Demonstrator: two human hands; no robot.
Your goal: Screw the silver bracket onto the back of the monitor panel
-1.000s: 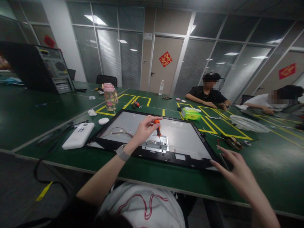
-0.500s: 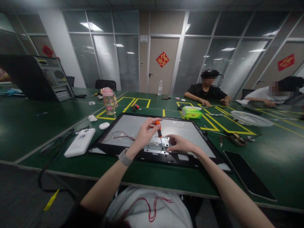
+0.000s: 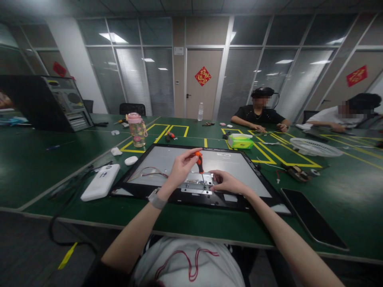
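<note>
Screwdriver (image 3: 200, 163), orange and black, leans slightly in the left hand (image 3: 181, 169), whose fingers clamp its handle, its tip down at the metal bracket (image 3: 194, 191) on a display panel (image 3: 242, 171) near the worktop's (image 3: 185, 221) front edge. The right hand (image 3: 229, 182), thumb and forefinger apart, reaches the bracket's right end.

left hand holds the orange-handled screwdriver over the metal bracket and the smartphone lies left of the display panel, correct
Not quite: the smartphone lies right of the display panel, as the head view shows. The left hand does hold the orange-handled screwdriver over the metal bracket.
</note>
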